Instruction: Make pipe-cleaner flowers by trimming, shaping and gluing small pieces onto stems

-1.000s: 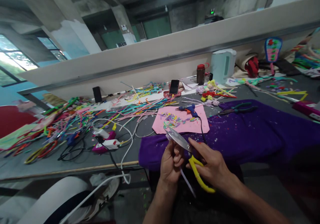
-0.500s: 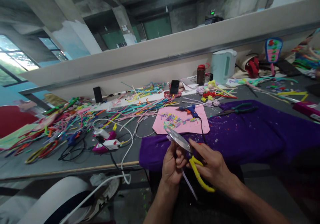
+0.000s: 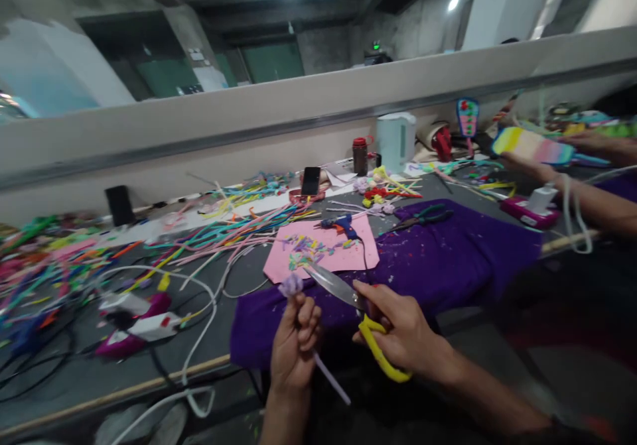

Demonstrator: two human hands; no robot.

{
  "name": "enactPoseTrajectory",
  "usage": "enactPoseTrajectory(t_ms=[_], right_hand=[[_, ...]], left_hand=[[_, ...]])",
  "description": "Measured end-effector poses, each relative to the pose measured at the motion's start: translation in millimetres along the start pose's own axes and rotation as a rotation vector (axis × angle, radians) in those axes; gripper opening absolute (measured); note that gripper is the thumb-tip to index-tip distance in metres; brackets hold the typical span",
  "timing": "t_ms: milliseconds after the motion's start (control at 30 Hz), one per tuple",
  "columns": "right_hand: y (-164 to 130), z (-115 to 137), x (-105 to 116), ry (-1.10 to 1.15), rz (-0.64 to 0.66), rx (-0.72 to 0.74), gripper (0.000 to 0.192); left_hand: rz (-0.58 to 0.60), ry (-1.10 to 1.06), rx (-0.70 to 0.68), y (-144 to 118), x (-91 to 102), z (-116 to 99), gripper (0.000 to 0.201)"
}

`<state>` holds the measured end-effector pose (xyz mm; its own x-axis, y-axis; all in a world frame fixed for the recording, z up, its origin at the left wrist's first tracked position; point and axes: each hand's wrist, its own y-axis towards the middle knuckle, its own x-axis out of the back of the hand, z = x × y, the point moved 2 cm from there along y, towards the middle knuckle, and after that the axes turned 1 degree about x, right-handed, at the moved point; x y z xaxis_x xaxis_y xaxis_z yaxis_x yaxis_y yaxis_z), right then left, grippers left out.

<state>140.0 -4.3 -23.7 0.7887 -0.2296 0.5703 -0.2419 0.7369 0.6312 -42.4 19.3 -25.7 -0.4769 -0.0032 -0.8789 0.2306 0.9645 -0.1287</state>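
My left hand (image 3: 294, 340) grips a pale purple pipe-cleaner piece (image 3: 290, 285); its curled tip sticks up above my fingers and its stem (image 3: 331, 379) trails down and to the right below my fist. In my right hand (image 3: 398, 331) are yellow-handled scissors (image 3: 348, 299), blades pointing up-left with the tip close to the purple curl. Both hands hover over the near edge of a purple cloth (image 3: 438, 266).
A pink sheet (image 3: 358, 256) strewn with cut bits and a blue glue gun (image 3: 339, 223) lie behind my hands. Heaps of coloured pipe cleaners (image 3: 149, 239), cables and power strips (image 3: 134, 319) fill the left. Another person's arms (image 3: 597, 199) work at right.
The camera has swung to the right. My left hand has moved left, away from the scissor blades, and lifted the purple curl clear. Another person's arms have come into view at right.
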Motion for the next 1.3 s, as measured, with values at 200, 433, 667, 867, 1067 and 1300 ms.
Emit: enactPoseTrajectory(t_ms=[200, 433, 667, 867, 1067, 1300], right_hand=[[-5.2, -56.3, 72.1, -0.362, 0.268, -0.015, 0.058], [13.2, -115.5, 127.9, -0.586, 0.540, 0.007, 0.055], [45.8, -139.7, 134.7, -0.478, 0.737, 0.029, 0.055], [71.6, -179.6, 144.8, -0.716, 0.639, -0.126, 0.041], [94.0, -222.6, 132.2, -0.924, 0.667, -0.156, 0.054], [108.0, -219.2, 128.9, -1.006, 0.710, -0.079, 0.046]], left_hand=[[0.001, 0.071, -0.042, -1.2, 5.5, -12.3, 0.013], [-0.009, 0.152, -0.018, 4.2, 1.8, -5.0, 0.009], [-0.016, 0.140, -0.014, 3.2, 4.9, -9.2, 0.004], [-0.012, 0.129, 0.021, 7.4, 9.2, -6.1, 0.006], [-0.034, 0.149, 0.038, 8.2, 8.2, -2.2, 0.007], [-0.040, 0.161, 0.035, 7.4, 11.3, -2.2, 0.007]])
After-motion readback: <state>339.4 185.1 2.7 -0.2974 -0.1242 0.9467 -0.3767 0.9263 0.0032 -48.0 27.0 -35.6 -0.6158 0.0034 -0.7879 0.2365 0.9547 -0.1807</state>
